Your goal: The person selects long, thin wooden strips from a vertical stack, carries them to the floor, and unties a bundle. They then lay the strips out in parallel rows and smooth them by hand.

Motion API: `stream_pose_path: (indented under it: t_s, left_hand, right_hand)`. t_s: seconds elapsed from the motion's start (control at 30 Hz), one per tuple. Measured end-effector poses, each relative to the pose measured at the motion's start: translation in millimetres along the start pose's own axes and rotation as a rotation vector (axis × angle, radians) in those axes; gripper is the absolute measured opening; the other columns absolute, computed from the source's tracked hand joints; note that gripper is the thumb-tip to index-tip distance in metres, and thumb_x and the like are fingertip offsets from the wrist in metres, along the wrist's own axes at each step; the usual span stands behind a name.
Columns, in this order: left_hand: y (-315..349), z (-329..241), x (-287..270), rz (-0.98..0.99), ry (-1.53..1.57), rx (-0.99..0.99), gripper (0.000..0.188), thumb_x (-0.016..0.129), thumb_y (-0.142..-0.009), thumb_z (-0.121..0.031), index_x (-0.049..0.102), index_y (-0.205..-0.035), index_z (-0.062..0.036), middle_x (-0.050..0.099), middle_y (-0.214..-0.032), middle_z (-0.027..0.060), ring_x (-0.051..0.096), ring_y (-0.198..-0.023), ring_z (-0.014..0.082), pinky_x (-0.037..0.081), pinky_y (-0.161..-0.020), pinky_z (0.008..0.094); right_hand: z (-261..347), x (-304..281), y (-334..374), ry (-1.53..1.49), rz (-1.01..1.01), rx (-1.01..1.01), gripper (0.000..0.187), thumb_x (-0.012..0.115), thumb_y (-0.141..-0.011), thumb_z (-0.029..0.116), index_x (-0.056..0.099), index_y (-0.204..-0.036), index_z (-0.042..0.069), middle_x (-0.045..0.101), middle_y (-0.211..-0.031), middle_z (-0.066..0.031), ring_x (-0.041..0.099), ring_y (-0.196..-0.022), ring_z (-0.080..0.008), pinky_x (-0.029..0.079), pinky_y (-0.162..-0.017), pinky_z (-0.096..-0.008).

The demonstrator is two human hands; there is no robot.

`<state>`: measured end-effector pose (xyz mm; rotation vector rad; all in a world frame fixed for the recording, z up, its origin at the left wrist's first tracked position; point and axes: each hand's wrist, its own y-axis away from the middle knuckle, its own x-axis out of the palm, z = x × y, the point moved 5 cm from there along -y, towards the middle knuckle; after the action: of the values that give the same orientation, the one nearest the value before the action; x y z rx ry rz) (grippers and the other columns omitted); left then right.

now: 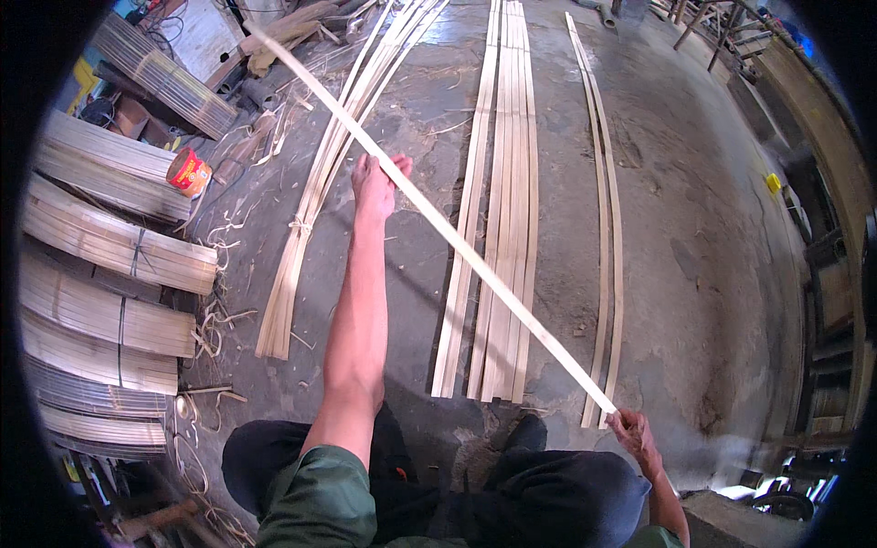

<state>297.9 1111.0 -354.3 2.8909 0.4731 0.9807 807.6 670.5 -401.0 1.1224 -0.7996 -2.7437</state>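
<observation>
Nearest: dark trousers (571, 493), knees bent, cut off by the lower edge; feet lost in shadow between them. Green sleeve (320, 502) on the left arm; of the right sleeve only a corner shows.

Right hand (635, 440), low at right: fingers clenched on the near end of a long pale strip (484, 270). Tip hidden in the grip.

Strip slants up and leftward, above the floor, to the left hand (375, 189). Fingers there curl about its underside, fingertips showing on the far side; strip covers part of the hand. Cannot tell whether they squeeze it or just bear it. Far end reaches the upper-left clutter, tip hard to pick out.

On the floor (681, 283), two thin strips (609, 320) at right, lower ends near the right hand. Flat strips (502, 342) mid-floor, side by side, partly covered by the held one; exact count unclear. Left of the forearm, a tied bundle (289, 288), its upper ends fanning out past the top edge.

Left side: stacked slat bundles (119, 247), outer ends swallowed by the dark rim. Red-and-orange tub (190, 173) beside them.
</observation>
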Motion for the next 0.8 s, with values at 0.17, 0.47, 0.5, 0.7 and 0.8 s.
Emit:
stream_pose_path:
  t_s: [0.17, 0.47, 0.5, 0.7, 0.8]
  left_hand:
    - [-3, -49, 77, 0.196, 0.075, 0.067, 0.035, 0.039, -0.102, -0.019, 0.038, -0.130, 0.0013, 0.057, -0.114, 0.0264, 0.067, -0.091, 0.0322, 0.061, -0.078, 0.0363]
    - [119, 67, 211, 0.631, -0.388, 0.004, 0.087, 0.044, -0.091, -0.064, 0.014, -0.151, -0.0099, 0.019, -0.156, 0.0123, 0.014, -0.144, 0.0245, 0.017, -0.115, 0.0456]
    - [139, 108, 193, 0.467, -0.318, -0.064, 0.081, 0.035, -0.094, -0.062, 0.012, -0.151, -0.0086, 0.018, -0.156, 0.0107, 0.015, -0.144, 0.0256, 0.018, -0.115, 0.0453]
    - [345, 269, 93, 0.265, -0.307, -0.669, 0.069, 0.030, -0.098, -0.057, 0.032, -0.141, -0.0034, 0.049, -0.131, 0.0251, 0.049, -0.123, 0.0298, 0.039, -0.101, 0.0429]
    - [402, 253, 98, 0.197, -0.016, -0.942, 0.071, 0.033, -0.094, -0.064, 0.039, -0.133, -0.0051, 0.061, -0.097, 0.0153, 0.061, -0.088, 0.0243, 0.048, -0.083, 0.0379]
  right_hand:
    - [13, 9, 13, -0.168, -0.057, 0.005, 0.043, 0.060, -0.092, 0.038, 0.062, -0.075, -0.001, 0.044, -0.058, 0.0033, 0.040, -0.057, -0.0072, 0.034, -0.050, -0.0287]
    - [182, -85, -84, -0.061, -0.508, -0.235, 0.037, 0.058, -0.094, 0.035, 0.062, -0.090, -0.001, 0.056, -0.067, -0.0109, 0.048, -0.064, -0.0129, 0.042, -0.057, -0.0344]
    - [209, -86, -110, -0.038, -0.464, -0.223, 0.035, 0.058, -0.094, 0.034, 0.061, -0.096, 0.000, 0.057, -0.070, -0.0120, 0.052, -0.065, -0.0150, 0.044, -0.060, -0.0350]
    - [275, -19, -246, -0.277, -0.245, -0.321, 0.029, 0.051, -0.096, 0.028, 0.061, -0.099, 0.001, 0.058, -0.074, -0.0049, 0.056, -0.064, -0.0135, 0.052, -0.055, -0.0309]
    - [242, 13, -275, -0.221, -0.172, -0.217, 0.028, 0.048, -0.096, 0.025, 0.061, -0.104, 0.001, 0.059, -0.076, -0.0045, 0.057, -0.064, -0.0130, 0.053, -0.055, -0.0300]
